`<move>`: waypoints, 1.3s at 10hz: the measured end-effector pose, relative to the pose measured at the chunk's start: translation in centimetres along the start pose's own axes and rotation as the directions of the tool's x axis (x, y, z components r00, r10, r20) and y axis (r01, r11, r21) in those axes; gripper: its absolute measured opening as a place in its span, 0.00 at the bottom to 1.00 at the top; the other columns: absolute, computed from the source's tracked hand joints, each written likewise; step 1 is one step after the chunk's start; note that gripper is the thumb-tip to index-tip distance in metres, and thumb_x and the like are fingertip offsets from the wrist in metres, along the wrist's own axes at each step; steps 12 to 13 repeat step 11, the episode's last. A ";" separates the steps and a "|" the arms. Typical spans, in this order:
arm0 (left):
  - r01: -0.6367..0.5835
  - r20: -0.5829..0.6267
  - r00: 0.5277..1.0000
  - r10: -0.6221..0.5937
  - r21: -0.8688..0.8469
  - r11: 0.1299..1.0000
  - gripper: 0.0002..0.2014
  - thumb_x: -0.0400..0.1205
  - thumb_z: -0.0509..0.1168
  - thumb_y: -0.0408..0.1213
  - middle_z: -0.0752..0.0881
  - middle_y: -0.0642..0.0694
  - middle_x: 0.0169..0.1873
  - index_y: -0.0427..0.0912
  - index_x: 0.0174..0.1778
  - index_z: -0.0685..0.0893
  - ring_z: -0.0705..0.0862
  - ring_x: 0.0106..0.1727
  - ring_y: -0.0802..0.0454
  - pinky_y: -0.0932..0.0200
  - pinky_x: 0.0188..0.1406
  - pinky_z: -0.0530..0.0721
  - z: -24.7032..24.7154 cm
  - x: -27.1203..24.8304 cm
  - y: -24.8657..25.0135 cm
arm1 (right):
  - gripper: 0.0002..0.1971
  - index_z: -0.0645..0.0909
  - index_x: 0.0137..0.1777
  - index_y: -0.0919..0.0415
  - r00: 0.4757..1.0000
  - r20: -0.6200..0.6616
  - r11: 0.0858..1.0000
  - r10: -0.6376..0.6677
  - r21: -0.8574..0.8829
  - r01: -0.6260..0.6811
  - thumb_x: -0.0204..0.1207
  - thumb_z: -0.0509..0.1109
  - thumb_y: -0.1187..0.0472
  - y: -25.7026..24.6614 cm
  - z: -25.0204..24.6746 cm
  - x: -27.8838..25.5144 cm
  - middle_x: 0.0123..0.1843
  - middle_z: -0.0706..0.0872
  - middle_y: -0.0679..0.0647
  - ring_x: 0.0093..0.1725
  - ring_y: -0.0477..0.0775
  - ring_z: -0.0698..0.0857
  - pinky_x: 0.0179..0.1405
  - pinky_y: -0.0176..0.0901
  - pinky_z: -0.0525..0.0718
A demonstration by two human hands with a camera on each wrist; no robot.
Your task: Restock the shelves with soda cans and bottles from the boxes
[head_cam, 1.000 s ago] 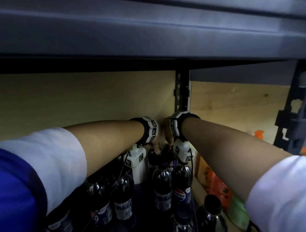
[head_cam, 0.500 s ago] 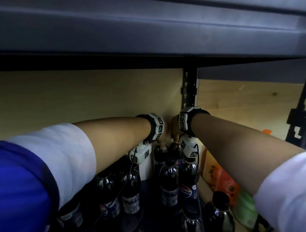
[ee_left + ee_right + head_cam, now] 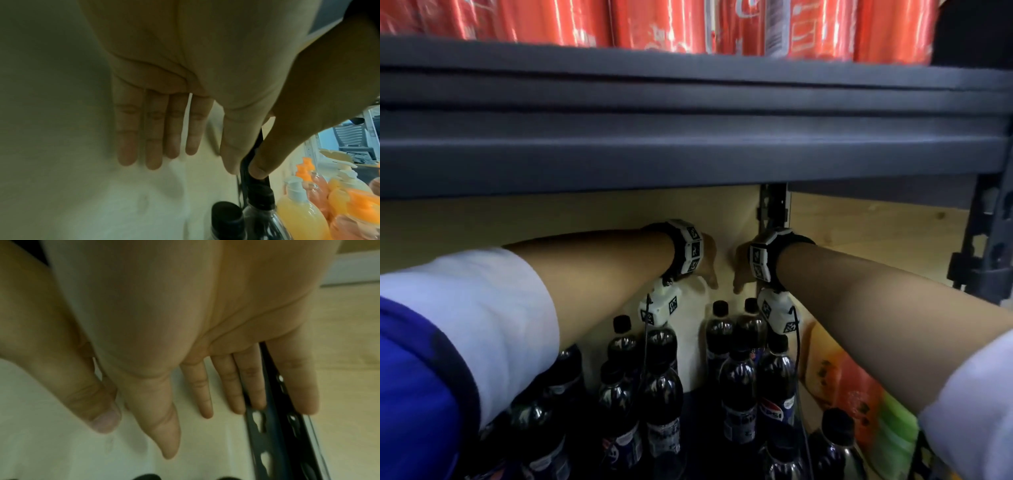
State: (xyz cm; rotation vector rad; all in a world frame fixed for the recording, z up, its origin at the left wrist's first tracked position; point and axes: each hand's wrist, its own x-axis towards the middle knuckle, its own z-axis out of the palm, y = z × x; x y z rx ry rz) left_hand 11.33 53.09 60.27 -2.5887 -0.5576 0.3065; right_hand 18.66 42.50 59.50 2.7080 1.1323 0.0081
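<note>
Dark Pepsi bottles (image 3: 777,394) with black caps stand in rows on the shelf floor; the two rearmost (image 3: 719,329) stand near the wooden back panel. Both arms reach deep into the shelf. My left hand (image 3: 709,263) hovers above the back row, fingers straight and holding nothing; the left wrist view shows its flat palm (image 3: 180,116) over two capped bottles (image 3: 226,216). My right hand (image 3: 739,270) is just to its right, also with straight fingers (image 3: 230,386) and nothing in it. A small gap separates the hands.
A grey shelf beam (image 3: 688,137) hangs low over my arms, with red soda packs (image 3: 654,20) on top. A perforated upright post (image 3: 774,212) stands behind the right hand. Orange and green bottles (image 3: 859,387) fill the neighbouring bay on the right.
The hands were pressed together over the rear bottle tops; now they are apart and slightly higher. My view has pulled back and tilted up, showing the red packs.
</note>
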 end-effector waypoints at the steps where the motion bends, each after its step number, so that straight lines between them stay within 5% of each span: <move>1: -0.011 -0.043 0.999 0.011 0.002 1.000 0.32 0.70 0.67 0.74 0.90 0.48 0.40 0.44 0.40 0.87 0.89 0.45 0.44 0.47 0.57 0.88 0.4 0.7 -1.2 | 0.31 0.79 0.77 0.56 0.998 0.045 0.998 -0.040 0.050 0.038 0.77 0.75 0.43 0.1 -1.3 -1.8 0.78 0.78 0.53 0.72 0.63 0.81 0.50 0.42 0.81; 3: 0.023 -0.081 0.996 -0.027 -0.053 0.998 0.40 0.68 0.66 0.75 0.88 0.47 0.58 0.43 0.62 0.87 0.86 0.61 0.42 0.43 0.65 0.84 2.0 -1.3 -3.8 | 0.28 0.73 0.81 0.61 0.995 -0.080 0.991 -0.052 0.116 0.061 0.84 0.71 0.53 -1.4 -2.0 -4.7 0.81 0.74 0.61 0.79 0.65 0.74 0.76 0.58 0.75; 4: 0.077 -0.064 0.995 -0.081 -0.068 0.995 0.39 0.73 0.67 0.71 0.86 0.46 0.65 0.44 0.69 0.84 0.84 0.66 0.43 0.43 0.68 0.82 3.3 -3.1 -5.1 | 0.36 0.64 0.86 0.60 0.992 -0.101 0.992 -0.071 0.101 0.081 0.82 0.73 0.50 -3.1 -2.0 -5.2 0.85 0.68 0.58 0.80 0.62 0.72 0.75 0.61 0.76; 5: 0.133 -0.049 0.989 -0.139 -0.104 0.986 0.38 0.72 0.71 0.69 0.88 0.47 0.60 0.43 0.67 0.85 0.86 0.60 0.44 0.46 0.63 0.85 4.8 -4.7 -6.3 | 0.43 0.51 0.90 0.55 0.983 -0.175 0.996 -0.047 0.072 0.061 0.83 0.71 0.46 -4.4 -1.7 -6.7 0.89 0.59 0.55 0.83 0.63 0.67 0.74 0.65 0.77; 7: 0.190 -0.107 0.971 -0.215 -0.208 0.960 0.38 0.70 0.73 0.67 0.86 0.47 0.63 0.44 0.70 0.82 0.86 0.61 0.43 0.48 0.62 0.86 6.6 -8.6 -8.6 | 0.44 0.49 0.90 0.52 0.958 -0.269 0.961 -0.100 0.224 0.163 0.82 0.63 0.34 -6.0 -1.1 -8.4 0.85 0.66 0.57 0.80 0.64 0.72 0.70 0.57 0.76; 9: 0.208 -0.171 0.939 -0.297 -0.405 0.890 0.41 0.73 0.73 0.63 0.79 0.47 0.74 0.47 0.79 0.75 0.81 0.70 0.43 0.47 0.67 0.83 7.1 -12.9 -10.2 | 0.44 0.48 0.90 0.48 0.950 -0.307 0.953 -0.052 0.268 0.139 0.81 0.63 0.33 -7.3 -1.0 -10.4 0.87 0.61 0.58 0.82 0.65 0.67 0.76 0.58 0.72; 11: 0.248 -0.156 0.900 -0.408 -0.587 0.771 0.41 0.76 0.72 0.61 0.73 0.47 0.80 0.50 0.83 0.69 0.77 0.76 0.43 0.49 0.72 0.78 7.5 -18.0 -11.4 | 0.44 0.54 0.88 0.53 0.939 -0.339 0.926 -0.050 0.337 0.171 0.79 0.64 0.31 -9.0 -1.1 -12.3 0.82 0.70 0.60 0.77 0.65 0.74 0.70 0.54 0.77; 13: 0.248 -0.156 0.900 -0.408 -0.587 0.771 0.41 0.76 0.72 0.61 0.73 0.47 0.80 0.50 0.83 0.69 0.77 0.76 0.43 0.49 0.72 0.78 7.5 -18.0 -11.4 | 0.44 0.54 0.88 0.53 0.939 -0.339 0.926 -0.050 0.337 0.171 0.79 0.64 0.31 -9.0 -1.1 -12.3 0.82 0.70 0.60 0.77 0.65 0.74 0.70 0.54 0.77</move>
